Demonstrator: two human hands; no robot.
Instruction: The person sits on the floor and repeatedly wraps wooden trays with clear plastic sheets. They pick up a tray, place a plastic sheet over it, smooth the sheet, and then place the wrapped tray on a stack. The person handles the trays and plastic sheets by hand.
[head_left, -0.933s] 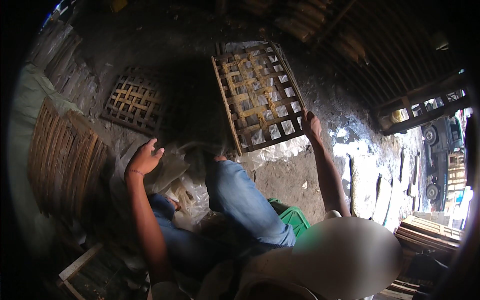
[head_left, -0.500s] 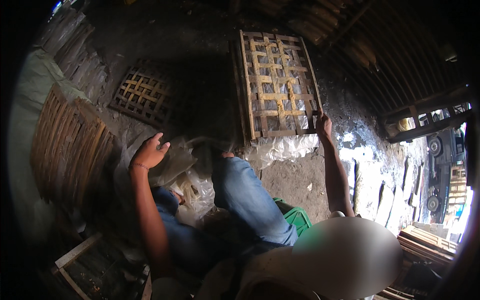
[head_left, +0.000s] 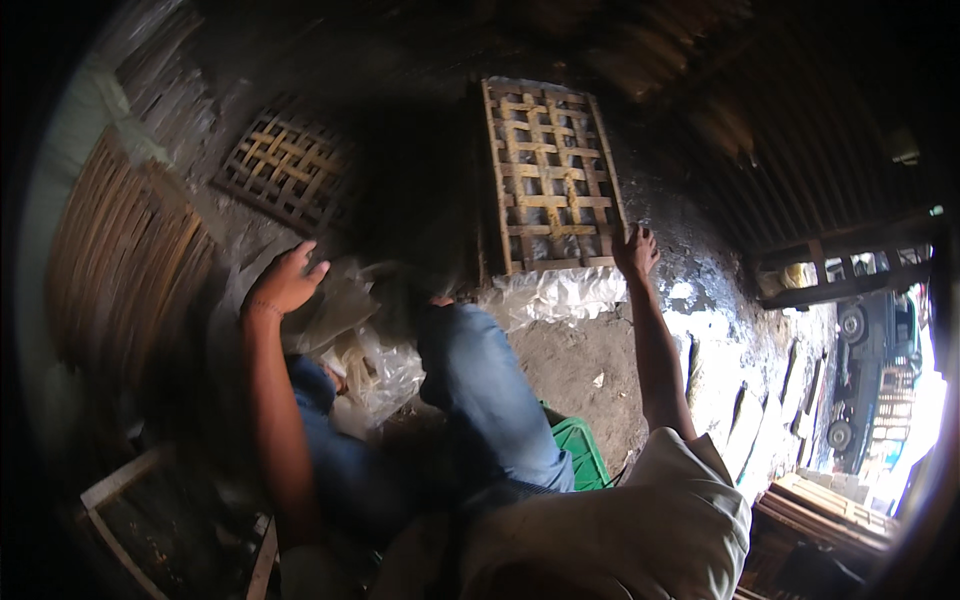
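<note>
A woven bamboo rack [head_left: 548, 165] in a wooden frame lies on top of a pile, with plastic sheeting [head_left: 560, 294] sticking out from under its near edge. At the rack's near right corner is my right hand [head_left: 637, 252], its fingers loosely spread against or just beside the frame. My left hand [head_left: 284, 280] hangs in the air with fingers apart and holds nothing. Below and beside it lies crumpled clear plastic [head_left: 375, 370], close to my legs. Another woven rack [head_left: 285, 165] rests on the ground at the far left, beyond my left hand.
Many racks stand stacked on edge [head_left: 125, 250] at the left. A green plastic crate [head_left: 580, 450] sits by my knee. A wooden frame [head_left: 125, 480] lies at the lower left. Corrugated sheeting [head_left: 800, 150] rises at the right, and a vehicle [head_left: 860, 370] is outside.
My right hand has loosened from the rack's edge, its fingers now spread. The rack lies flatter on its pile. My left hand stays raised and open. The view has shifted slightly.
</note>
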